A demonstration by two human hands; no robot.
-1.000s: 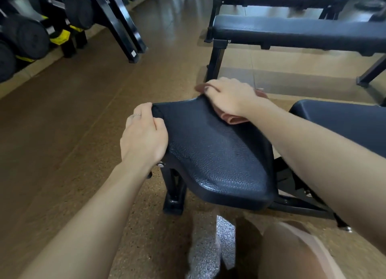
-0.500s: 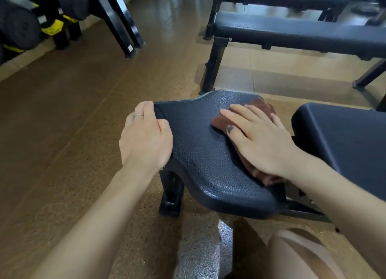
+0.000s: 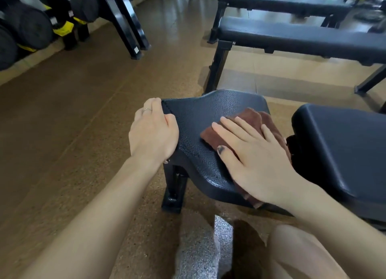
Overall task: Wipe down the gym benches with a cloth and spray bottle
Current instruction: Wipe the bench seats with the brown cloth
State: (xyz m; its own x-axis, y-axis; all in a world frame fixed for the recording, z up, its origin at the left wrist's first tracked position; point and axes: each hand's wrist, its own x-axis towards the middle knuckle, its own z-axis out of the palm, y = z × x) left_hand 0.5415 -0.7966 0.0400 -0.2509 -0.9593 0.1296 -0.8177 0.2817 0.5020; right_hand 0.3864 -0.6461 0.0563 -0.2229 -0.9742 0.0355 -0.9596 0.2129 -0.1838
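Observation:
A black padded bench seat (image 3: pixel 200 115) stands right in front of me on a dark metal leg. My left hand (image 3: pixel 153 132) grips the seat's left edge, fingers curled over its rim. A folded brown cloth (image 3: pixel 251 119) lies on the seat's right half, and my right hand (image 3: pixel 250 157) presses flat on it with straight fingers. To the right sits the bench's larger black back pad (image 3: pixel 344 149). No spray bottle is in view.
Two more black flat benches (image 3: pixel 302 38) stand across the floor behind the seat. A rack of black dumbbells (image 3: pixel 31 27) with slanted black frame legs (image 3: pixel 125 27) lines the left side. Brown speckled floor lies between. My knee shows at the bottom right.
My right hand has slid the cloth from the seat's far edge back toward me over its right half. The left hand has kept its grip on the left edge.

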